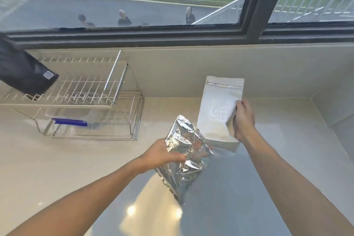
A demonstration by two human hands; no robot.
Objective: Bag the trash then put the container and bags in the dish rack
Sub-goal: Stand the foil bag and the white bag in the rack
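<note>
The left hand (pixel 164 151) grips a crumpled foil bag (pixel 183 157) above the counter (pixel 57 159). The right hand (pixel 243 119) clasps the edge of an upright white pouch (pixel 216 113) standing on the counter. A black bag (pixel 24 71) leans in the dish rack (pixel 92 90) at left.

A crumpled foil bag (pixel 183 151) in mirror-bright silver is seen beside a matte white pouch (pixel 218 109) marked with faint grey print and a thin silver strip near its top. A black bag (pixel 23 74) carrying a small white label is seen in the pale chrome wire dish rack (pixel 92 90) at the counter's left edge. A clear container with a blue lid edge (pixel 70 122) is seen under the rack, on the glossy cream counter (pixel 57 159).
</note>
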